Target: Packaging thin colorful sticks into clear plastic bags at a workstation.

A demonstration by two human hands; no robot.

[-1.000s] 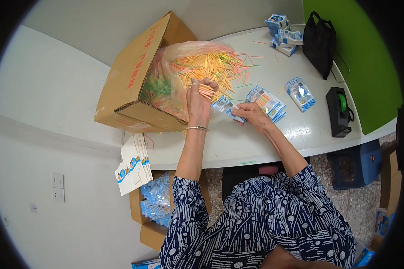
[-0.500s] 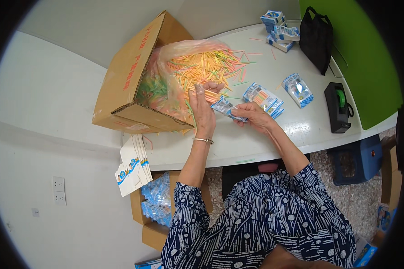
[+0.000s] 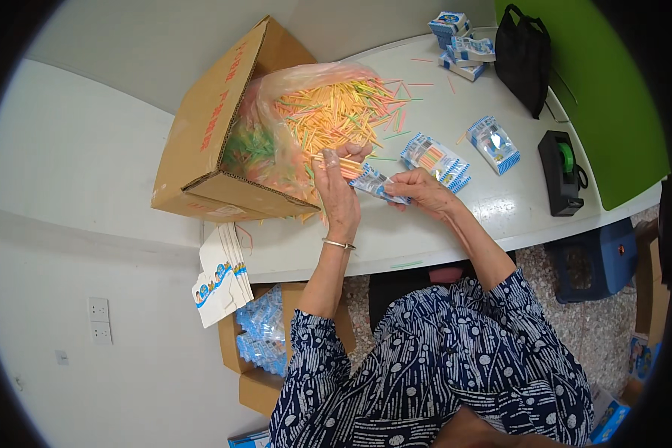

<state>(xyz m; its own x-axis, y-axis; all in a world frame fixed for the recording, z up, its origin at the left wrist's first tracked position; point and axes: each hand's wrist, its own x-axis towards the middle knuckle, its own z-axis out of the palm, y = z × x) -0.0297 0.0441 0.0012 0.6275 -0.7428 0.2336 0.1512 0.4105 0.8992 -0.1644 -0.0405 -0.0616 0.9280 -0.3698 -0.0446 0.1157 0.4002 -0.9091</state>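
My left hand (image 3: 340,196) is closed round a bundle of thin orange and pink sticks (image 3: 343,166), which look like short straws. Their right ends meet the mouth of a small blue and clear plastic packet (image 3: 376,183). My right hand (image 3: 420,191) pinches that packet at its other end. Beyond my left hand spreads a heap of loose coloured sticks (image 3: 336,112), mostly orange, with pink, yellow and green ones among them. The heap spills from a clear plastic bag (image 3: 272,112) in a cardboard box (image 3: 209,123) lying on its side.
Right of my hands lie filled packets (image 3: 434,158) and another packet (image 3: 493,144). A black tape dispenser (image 3: 560,175), a black bag (image 3: 523,60) and stacked small boxes (image 3: 461,48) stand farther right. Folded cards (image 3: 222,276) overhang the front edge, above an open box of packets (image 3: 261,328).
The view has shifted slightly. Both hands keep their hold, and the sticks seem to sit about the same at the packet's mouth.
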